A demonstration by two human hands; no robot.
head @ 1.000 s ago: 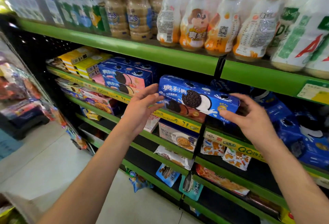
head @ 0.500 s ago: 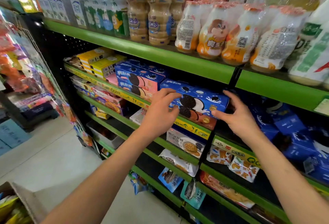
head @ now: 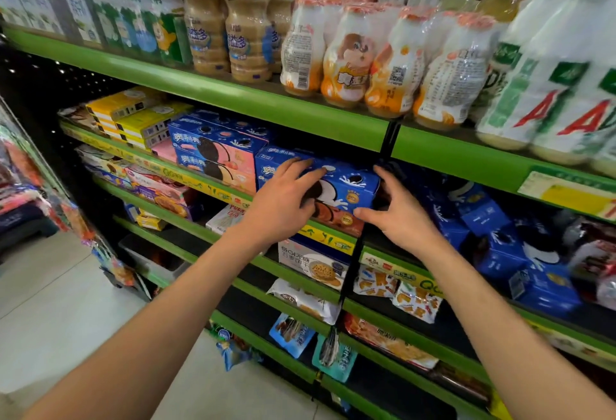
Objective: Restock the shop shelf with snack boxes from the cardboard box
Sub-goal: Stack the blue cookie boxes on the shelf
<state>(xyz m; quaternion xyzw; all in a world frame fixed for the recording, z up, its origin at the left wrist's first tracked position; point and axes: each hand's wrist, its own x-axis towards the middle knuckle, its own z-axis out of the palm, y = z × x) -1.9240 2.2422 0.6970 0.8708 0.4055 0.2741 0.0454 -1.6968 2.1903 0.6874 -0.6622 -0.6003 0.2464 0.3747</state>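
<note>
A blue cookie snack box (head: 354, 186) lies on the second green shelf (head: 376, 253), stacked on a brown box of the same kind (head: 346, 219). My left hand (head: 280, 206) rests flat on its front and top with fingers spread. My right hand (head: 400, 216) grips the box's right end, thumb on the lower front corner and fingers behind the end. To the left stand blue-and-pink cookie boxes (head: 220, 156). The cardboard box is out of view.
The green upper shelf (head: 266, 103) with drink bottles (head: 350, 63) hangs low over the boxes. More blue boxes (head: 493, 219) lie jumbled to the right. Snack packets (head: 376, 283) fill lower shelves. A hanging snack rack (head: 20, 179) stands at left, with grey floor (head: 50, 303) below.
The blue box went from held in front of the shelf to pushed in onto the brown box. My left hand moved from its left end onto its front.
</note>
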